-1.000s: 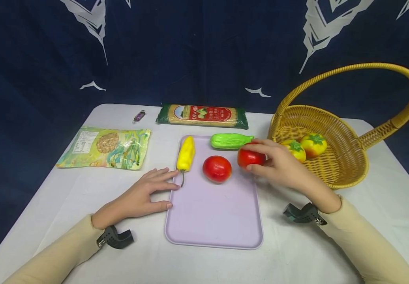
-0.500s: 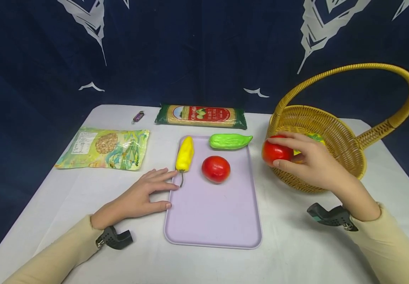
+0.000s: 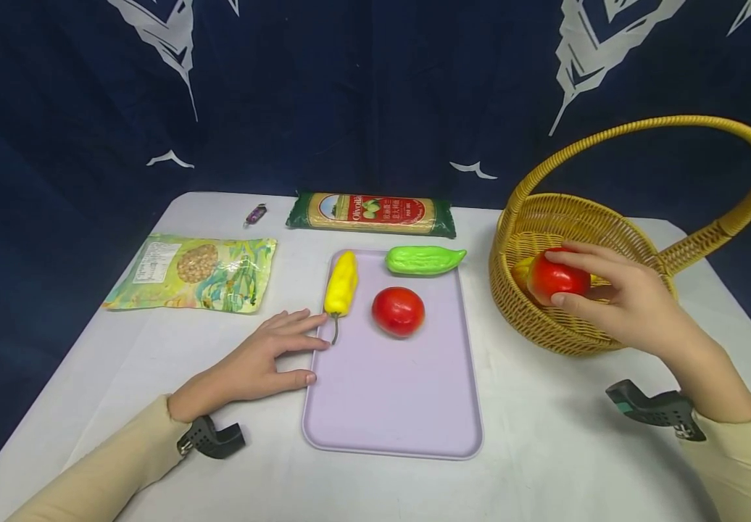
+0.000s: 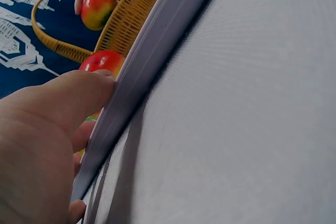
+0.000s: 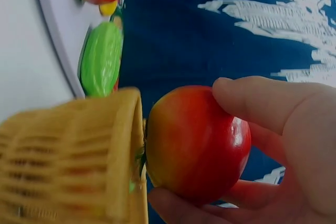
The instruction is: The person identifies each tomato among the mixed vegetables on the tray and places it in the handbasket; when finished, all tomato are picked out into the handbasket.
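White cloth covers the table (image 3: 154,348), set against a dark blue backdrop printed with pale shapes. Nearest the camera, the left hand (image 3: 261,359) lies flat with fingers spread and relaxed, its fingertips touching the near left edge of a smooth lilac tray (image 3: 391,406) with rounded corners. On the tray sit a glossy round red tomato (image 3: 398,311), a waxy tapered yellow pepper (image 3: 341,283) and a bumpy green gourd (image 3: 424,259) at the far end. To the right, the right hand (image 3: 630,304) grips a second tomato (image 3: 557,278), thumb below and fingers curled over the top, holding it above the open mouth of the woven basket (image 3: 545,330), just inside the near rim. Its skin is shiny, red shading to yellow, and looks hard and slick. Another fruit lies in the basket, mostly hidden behind the hand. Farther off lie a crinkled snack bag (image 3: 193,272), a flat pasta packet (image 3: 370,212) and a small wrapped sweet (image 3: 255,213).

Judging by the slick skin, the tomato could slip from the hand and roll; released too near the rim, it may bounce out, and the light wicker basket, with its tall arched handle, could tip if knocked.
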`<state>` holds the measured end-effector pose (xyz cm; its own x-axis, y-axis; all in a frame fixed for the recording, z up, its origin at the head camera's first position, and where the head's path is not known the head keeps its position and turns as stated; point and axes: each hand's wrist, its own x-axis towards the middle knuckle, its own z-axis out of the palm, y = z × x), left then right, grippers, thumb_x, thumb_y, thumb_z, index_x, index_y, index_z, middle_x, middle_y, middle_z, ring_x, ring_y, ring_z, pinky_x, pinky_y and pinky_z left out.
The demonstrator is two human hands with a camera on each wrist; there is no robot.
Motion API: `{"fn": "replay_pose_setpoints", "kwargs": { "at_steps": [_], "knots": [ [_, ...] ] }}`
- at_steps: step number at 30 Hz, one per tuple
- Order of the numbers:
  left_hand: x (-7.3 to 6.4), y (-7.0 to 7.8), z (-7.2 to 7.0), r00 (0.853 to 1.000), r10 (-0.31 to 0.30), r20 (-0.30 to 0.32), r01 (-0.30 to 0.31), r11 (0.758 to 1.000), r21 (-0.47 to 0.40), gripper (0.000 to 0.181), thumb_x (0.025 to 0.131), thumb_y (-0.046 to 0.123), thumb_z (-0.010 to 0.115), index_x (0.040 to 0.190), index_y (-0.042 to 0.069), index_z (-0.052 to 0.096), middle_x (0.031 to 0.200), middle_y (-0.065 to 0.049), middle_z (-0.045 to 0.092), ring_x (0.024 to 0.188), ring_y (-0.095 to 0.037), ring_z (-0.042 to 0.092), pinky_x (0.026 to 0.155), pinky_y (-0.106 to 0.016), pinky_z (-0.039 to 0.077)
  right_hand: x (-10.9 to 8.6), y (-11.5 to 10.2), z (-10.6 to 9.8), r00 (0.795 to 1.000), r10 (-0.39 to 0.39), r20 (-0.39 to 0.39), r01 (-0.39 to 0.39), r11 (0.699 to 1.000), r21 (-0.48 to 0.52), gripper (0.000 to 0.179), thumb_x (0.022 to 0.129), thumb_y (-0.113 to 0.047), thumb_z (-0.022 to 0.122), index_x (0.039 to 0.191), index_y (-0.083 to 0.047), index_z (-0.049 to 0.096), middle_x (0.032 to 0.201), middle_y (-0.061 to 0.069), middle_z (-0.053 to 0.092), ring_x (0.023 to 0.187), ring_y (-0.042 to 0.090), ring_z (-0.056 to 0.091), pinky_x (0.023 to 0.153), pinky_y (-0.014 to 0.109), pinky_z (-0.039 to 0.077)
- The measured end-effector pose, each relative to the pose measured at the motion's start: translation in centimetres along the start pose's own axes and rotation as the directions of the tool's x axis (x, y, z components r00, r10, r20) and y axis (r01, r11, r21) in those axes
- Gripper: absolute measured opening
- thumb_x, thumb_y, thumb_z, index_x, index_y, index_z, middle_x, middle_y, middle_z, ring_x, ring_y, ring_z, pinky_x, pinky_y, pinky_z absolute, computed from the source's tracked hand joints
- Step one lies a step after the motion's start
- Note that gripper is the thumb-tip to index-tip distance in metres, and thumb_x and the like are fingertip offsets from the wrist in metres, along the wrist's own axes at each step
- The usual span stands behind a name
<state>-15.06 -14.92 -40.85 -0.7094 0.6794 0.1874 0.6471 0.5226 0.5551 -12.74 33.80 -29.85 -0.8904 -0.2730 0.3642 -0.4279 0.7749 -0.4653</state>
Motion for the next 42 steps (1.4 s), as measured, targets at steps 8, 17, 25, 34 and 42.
{"fn": "replay_pose_setpoints", "kwargs": {
  "at_steps": [8, 17, 25, 34, 42],
  "knots": [
    [0.0, 0.0, 0.0, 1.0, -0.001, 0.001, 0.001, 1.0, 0.007, 0.043, 0.086, 0.03, 0.079, 0.127, 0.02, 0.072, 0.157, -0.008, 0.051, 0.147, -0.044, 0.041, 0.121, -0.07, 0.023, -1.2, 2.4, -0.8, 0.999, 0.033, -0.007, -0.033, 0.996, 0.081, 0.057, 0.075, 0.009, 0.082, 0.13, -0.005, 0.068, 0.134, -0.03, 0.05, 0.108, -0.015, 0.052, 0.074, -0.002, 0.048],
    [0.0, 0.1, 0.0, 1.0, -0.002, 0.001, 0.002, 1.0, 0.004, 0.043, 0.085, 0.03, 0.079, 0.127, 0.02, 0.073, 0.156, -0.009, 0.051, 0.147, -0.044, 0.041, 0.121, -0.071, 0.024, -2.0, 4.4, -1.1, 0.998, 0.052, 0.022, -0.055, 0.99, 0.134, 0.057, 0.074, 0.014, 0.079, 0.128, -0.001, 0.067, 0.133, -0.034, 0.052, 0.108, -0.013, 0.053, 0.079, -0.003, 0.046],
    [0.0, 0.1, 0.0, 1.0, -0.012, 0.009, 0.012, 1.0, 0.005, 0.043, 0.086, 0.031, 0.079, 0.127, 0.02, 0.072, 0.157, -0.008, 0.051, 0.148, -0.044, 0.04, 0.121, -0.07, 0.023, -2.2, 6.0, -1.5, 0.996, 0.035, 0.076, -0.043, 0.993, 0.11, 0.056, 0.076, 0.01, 0.08, 0.129, -0.002, 0.066, 0.128, -0.037, 0.051, 0.11, -0.015, 0.049, 0.082, -0.004, 0.043],
    [0.0, 0.0, 0.0, 1.0, -0.008, 0.006, 0.008, 1.0, 0.008, 0.043, 0.086, 0.032, 0.079, 0.127, 0.02, 0.072, 0.157, -0.008, 0.051, 0.148, -0.044, 0.04, 0.121, -0.07, 0.024, -2.5, 6.8, -1.6, 0.988, 0.049, 0.144, -0.049, 0.999, -0.002, 0.052, 0.077, 0.004, 0.083, 0.126, -0.005, 0.067, 0.115, -0.042, 0.051, 0.103, -0.02, 0.045, 0.08, -0.003, 0.042],
    [0.0, 0.0, 0.0, 1.0, -0.01, 0.008, 0.01, 1.0, 0.009, 0.043, 0.086, 0.032, 0.079, 0.127, 0.02, 0.072, 0.157, -0.008, 0.051, 0.148, -0.044, 0.04, 0.121, -0.07, 0.023, -2.4, 6.9, -1.4, 0.983, 0.078, 0.167, -0.064, 0.994, -0.088, 0.052, 0.078, -0.004, 0.085, 0.127, -0.009, 0.067, 0.118, -0.02, 0.065, 0.101, -0.025, 0.04, 0.077, 0.003, 0.047]
  ]
}}
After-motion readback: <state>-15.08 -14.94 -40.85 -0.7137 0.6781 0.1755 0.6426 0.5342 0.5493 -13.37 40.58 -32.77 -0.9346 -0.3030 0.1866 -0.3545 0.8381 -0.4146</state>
